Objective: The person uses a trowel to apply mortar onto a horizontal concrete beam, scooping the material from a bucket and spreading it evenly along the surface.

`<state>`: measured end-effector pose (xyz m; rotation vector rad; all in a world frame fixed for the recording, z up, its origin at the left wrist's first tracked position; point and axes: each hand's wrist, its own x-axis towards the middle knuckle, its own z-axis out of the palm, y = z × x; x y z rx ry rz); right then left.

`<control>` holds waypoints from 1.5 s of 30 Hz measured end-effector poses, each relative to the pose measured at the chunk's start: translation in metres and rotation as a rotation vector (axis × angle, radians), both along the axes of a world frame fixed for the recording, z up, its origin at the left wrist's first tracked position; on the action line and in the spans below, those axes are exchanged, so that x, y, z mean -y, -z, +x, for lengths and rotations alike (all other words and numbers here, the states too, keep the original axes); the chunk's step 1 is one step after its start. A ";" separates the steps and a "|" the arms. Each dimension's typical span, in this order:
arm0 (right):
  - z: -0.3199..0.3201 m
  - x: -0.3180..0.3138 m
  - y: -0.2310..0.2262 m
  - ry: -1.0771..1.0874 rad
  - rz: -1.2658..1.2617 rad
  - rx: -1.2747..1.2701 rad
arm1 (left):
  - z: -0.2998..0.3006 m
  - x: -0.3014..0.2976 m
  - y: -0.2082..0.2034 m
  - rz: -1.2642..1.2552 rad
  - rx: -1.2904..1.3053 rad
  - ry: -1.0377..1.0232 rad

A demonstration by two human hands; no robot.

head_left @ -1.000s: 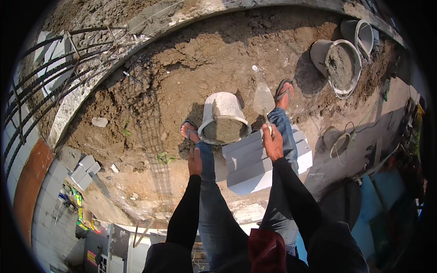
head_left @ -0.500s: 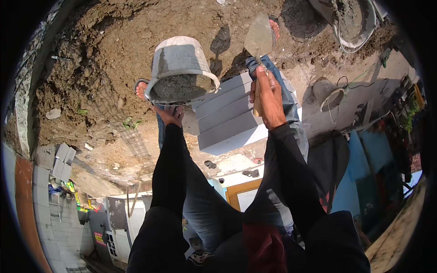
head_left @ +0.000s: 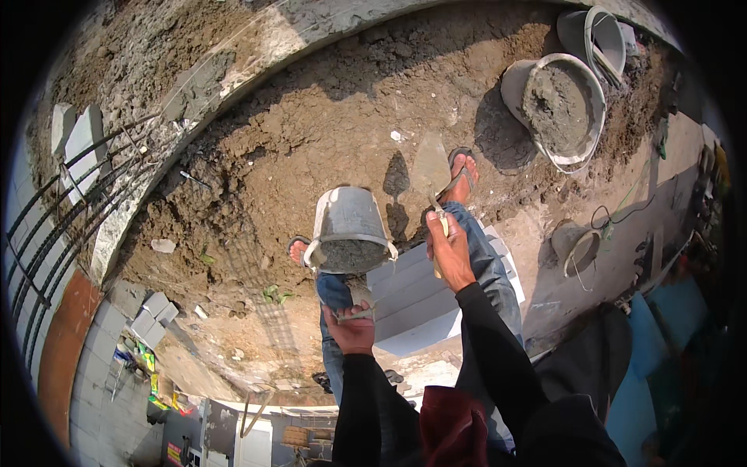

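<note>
While both forearms, in black sleeves [head_left: 498, 350], reach forward from the lower edge, the left one goes nearly straight and the right one slants inward. Low between them there is a piece of dark red cloth [head_left: 451, 424].

The left hand [head_left: 350, 335] is turned palm up, with its fingers curled around a thin bar [head_left: 358, 314]; this seems to be a bucket handle, but its joint cannot be seen clearly. The right hand [head_left: 451, 253], lying in line with its forearm and a little farther forward, is closed firmly around the handle of a trowel [head_left: 429, 165]. The blade points away from the body, beside the sandalled right foot [head_left: 463, 175].

Between the legs, grey blocks [head_left: 412, 292] lie together. Just beyond the left hand is the bucket [head_left: 350, 212], near the left foot [head_left: 297, 249], with its mouth toward the person and grey mortar inside; whether it touches the ground, one cannot tell.

Farther to the right, a larger bucket [head_left: 519, 89] carries mortar, and another pail [head_left: 573, 35] is just behind it. At the far side, a concrete beam [head_left: 233, 78] curves across the soil.
</note>
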<state>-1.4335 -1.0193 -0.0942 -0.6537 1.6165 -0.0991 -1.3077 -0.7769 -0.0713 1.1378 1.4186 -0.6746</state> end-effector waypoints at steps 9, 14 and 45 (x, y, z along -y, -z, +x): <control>0.004 0.016 0.006 -0.040 -0.150 -0.057 | 0.038 0.086 -0.085 -0.093 0.046 0.414; 0.016 0.045 -0.014 0.036 -0.213 -0.128 | 0.047 0.171 -0.136 -0.107 0.096 0.786; 0.005 0.110 -0.006 -0.429 -0.943 -0.364 | 0.149 0.251 0.043 0.476 0.982 1.799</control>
